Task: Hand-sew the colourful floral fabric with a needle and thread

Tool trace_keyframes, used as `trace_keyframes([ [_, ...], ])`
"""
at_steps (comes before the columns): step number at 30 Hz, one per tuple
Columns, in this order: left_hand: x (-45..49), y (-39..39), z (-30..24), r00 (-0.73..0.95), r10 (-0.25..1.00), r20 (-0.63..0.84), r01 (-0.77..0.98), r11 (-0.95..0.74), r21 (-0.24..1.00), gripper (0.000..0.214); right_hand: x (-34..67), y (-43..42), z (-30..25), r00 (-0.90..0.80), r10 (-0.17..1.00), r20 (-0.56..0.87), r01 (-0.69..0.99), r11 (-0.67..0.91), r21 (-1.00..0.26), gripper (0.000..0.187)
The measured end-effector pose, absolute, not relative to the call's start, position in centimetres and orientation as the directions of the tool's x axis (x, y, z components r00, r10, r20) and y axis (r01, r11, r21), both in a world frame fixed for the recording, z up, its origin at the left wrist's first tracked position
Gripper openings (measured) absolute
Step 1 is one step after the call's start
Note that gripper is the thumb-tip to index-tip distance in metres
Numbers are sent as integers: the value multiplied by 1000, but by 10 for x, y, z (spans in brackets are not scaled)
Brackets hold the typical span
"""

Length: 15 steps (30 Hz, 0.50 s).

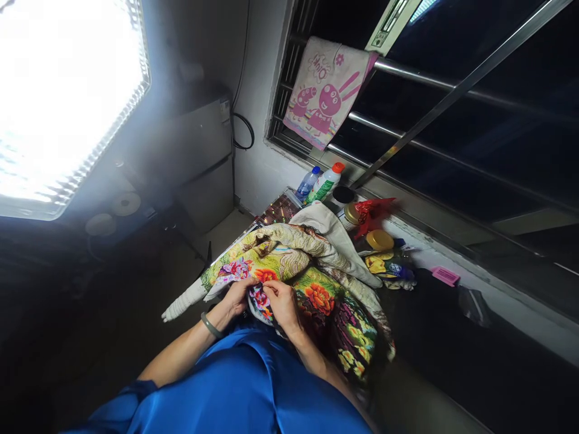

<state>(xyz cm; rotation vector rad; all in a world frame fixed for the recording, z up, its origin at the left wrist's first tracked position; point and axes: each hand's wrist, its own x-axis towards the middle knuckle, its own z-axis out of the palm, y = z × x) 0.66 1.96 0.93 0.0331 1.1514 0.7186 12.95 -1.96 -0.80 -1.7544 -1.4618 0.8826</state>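
A large embroidered cloth (320, 299) with bright flowers lies bunched over my lap and the surface ahead. Its stitching shows red, pink, yellow and green blooms, and a pale, rolled end juts out to the left. My left hand (238, 296), with a bangle (211, 326) on the wrist, is closed on the near edge of the cloth, thumb on top. Close beside it, my right hand (281, 306) has thumb and forefinger pinched together just over a flower. Whatever is in that pinch is too small to make out.
Beyond the cloth stand a blue-capped bottle (308, 182), a red-capped bottle (324, 183) and a gold-lidded jar (380, 240) by the window. A pink printed towel (326, 90) hangs on the window bars. A bright lamp (67, 90) fills the upper left.
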Motion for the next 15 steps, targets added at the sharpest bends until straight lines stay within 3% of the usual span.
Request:
trace_keyframes([
  [11,3,20,4,287,522,-803,-479,804,352,8,126,-17,-14,159,985,-61,507,-134,-851,20],
  [15,2,20,0,294,504,-812,-427,829,361,11,128,-16,-10,134,987,-87,574,-149,-805,20],
])
